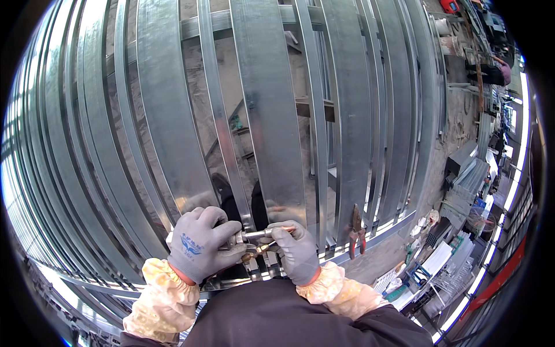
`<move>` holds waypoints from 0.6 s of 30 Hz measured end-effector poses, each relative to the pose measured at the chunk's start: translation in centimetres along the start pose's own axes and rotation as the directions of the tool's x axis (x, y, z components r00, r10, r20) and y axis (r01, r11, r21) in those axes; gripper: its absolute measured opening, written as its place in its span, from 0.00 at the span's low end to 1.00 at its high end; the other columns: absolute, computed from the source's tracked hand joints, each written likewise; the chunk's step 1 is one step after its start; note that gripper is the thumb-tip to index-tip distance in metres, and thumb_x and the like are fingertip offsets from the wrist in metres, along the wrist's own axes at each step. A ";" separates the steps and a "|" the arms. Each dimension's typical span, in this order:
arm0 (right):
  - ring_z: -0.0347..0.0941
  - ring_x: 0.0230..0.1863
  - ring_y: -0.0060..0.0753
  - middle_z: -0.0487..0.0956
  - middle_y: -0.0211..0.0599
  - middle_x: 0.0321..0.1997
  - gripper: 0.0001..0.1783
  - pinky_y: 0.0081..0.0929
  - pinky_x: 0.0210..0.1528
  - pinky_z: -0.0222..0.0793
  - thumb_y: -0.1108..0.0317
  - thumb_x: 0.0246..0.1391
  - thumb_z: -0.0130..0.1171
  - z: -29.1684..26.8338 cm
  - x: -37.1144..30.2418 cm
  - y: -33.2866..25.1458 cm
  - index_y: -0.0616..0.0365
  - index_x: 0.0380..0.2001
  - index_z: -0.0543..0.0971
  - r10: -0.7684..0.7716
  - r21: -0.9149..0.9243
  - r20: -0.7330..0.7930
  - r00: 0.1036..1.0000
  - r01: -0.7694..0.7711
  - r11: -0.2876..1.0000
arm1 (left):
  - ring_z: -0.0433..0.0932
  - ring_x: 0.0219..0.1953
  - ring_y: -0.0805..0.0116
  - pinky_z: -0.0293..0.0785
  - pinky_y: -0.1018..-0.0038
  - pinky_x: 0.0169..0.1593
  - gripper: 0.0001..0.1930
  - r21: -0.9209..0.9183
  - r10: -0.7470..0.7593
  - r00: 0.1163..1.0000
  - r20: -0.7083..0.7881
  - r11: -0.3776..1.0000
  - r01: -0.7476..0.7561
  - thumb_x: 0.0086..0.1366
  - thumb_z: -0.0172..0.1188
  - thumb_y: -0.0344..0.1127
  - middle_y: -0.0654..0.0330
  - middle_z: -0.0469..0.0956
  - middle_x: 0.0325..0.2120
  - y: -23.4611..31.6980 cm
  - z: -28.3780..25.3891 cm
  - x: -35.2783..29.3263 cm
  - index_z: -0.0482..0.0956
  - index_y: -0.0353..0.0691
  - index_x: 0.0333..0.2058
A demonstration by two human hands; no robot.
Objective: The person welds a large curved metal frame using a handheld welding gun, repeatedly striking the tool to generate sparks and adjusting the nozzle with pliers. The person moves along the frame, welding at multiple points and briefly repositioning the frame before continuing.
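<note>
Both my hands wear grey gloves and meet at the near edge of a rack of long galvanised steel bars (pixel 269 139). Between them is a slim silver metal tool with brass fittings (pixel 255 235); it looks like a torch, but its exact kind is unclear. My left hand (pixel 202 240) closes round its left end, fingers bent and thumb pressed on it. My right hand (pixel 299 250) pinches its right part, where a copper-coloured tip shows by the fingers. To the right, red-handled pliers (pixel 357 237) lie across a bar, jaws pointing away from me.
A crossbar (pixel 217 22) runs beneath the bars at the far side. My dark shoes (pixel 219 184) show through the gaps, on a dusty floor. At the right stand stacked metal profiles (pixel 471 176) and a littered bench (pixel 436 263). Another person (pixel 496 74) is far off at upper right.
</note>
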State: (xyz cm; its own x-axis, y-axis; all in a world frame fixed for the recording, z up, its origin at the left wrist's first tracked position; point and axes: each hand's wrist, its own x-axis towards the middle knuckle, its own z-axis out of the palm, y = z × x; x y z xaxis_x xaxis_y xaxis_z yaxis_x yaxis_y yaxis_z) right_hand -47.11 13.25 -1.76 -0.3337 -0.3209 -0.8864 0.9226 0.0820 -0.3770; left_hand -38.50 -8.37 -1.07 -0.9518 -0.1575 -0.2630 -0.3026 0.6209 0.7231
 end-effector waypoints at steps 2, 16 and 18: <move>0.79 0.44 0.24 0.84 0.38 0.42 0.10 0.23 0.52 0.75 0.70 0.66 0.60 0.0 0.0 0.1 0.66 0.46 0.79 -0.004 -0.010 0.005 1.000 0.004 1.000 | 0.76 0.32 0.61 0.72 0.63 0.36 0.19 -0.003 -0.008 1.000 0.005 1.000 0.008 0.42 0.74 0.46 0.62 0.75 0.31 0.0 -0.2 -0.1 0.85 0.48 0.35; 0.81 0.43 0.27 0.83 0.38 0.41 0.13 0.26 0.51 0.77 0.65 0.68 0.60 -0.4 0.2 1.3 0.65 0.46 0.78 -0.045 0.013 -0.042 0.998 0.046 0.999 | 0.75 0.30 0.62 0.72 0.64 0.34 0.19 -0.007 0.004 0.999 -0.045 1.000 -0.004 0.43 0.74 0.47 0.62 0.74 0.30 -0.1 0.0 -0.2 0.85 0.49 0.35; 0.81 0.42 0.28 0.83 0.38 0.41 0.13 0.26 0.50 0.77 0.65 0.68 0.59 0.0 0.1 1.2 0.65 0.46 0.78 -0.077 -0.005 -0.050 0.996 0.077 0.997 | 0.75 0.31 0.61 0.72 0.64 0.34 0.19 -0.012 0.006 0.999 -0.037 1.000 -0.006 0.43 0.75 0.48 0.62 0.74 0.30 -0.2 0.0 -0.2 0.85 0.49 0.35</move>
State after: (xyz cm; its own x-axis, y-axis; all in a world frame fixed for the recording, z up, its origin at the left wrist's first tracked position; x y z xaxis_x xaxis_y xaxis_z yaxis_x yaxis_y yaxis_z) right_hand -46.04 13.28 -2.26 -0.4128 -0.2787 -0.8672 0.8933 0.0619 -0.4451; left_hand -38.23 -8.47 -1.20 -0.9548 -0.1820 -0.2351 -0.2971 0.6128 0.7322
